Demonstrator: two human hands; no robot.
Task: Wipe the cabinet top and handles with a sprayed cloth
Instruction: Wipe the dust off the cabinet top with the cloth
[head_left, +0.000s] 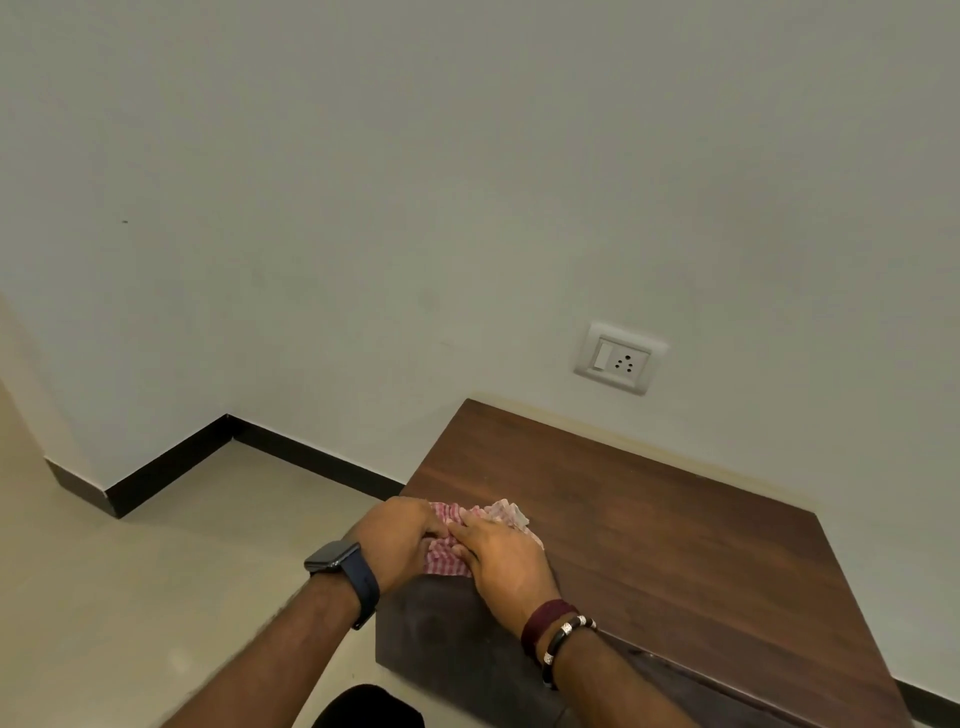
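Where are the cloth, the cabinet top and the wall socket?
cloth (445, 562): head view, checked fold between the hands.
cabinet top (649, 530): head view, bare wood.
wall socket (621, 359): head view, plate centre.

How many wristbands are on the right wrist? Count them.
2, side by side on the right wrist: a maroon band nearer the right hand, and a black beaded one behind it. The left wrist has a watch.
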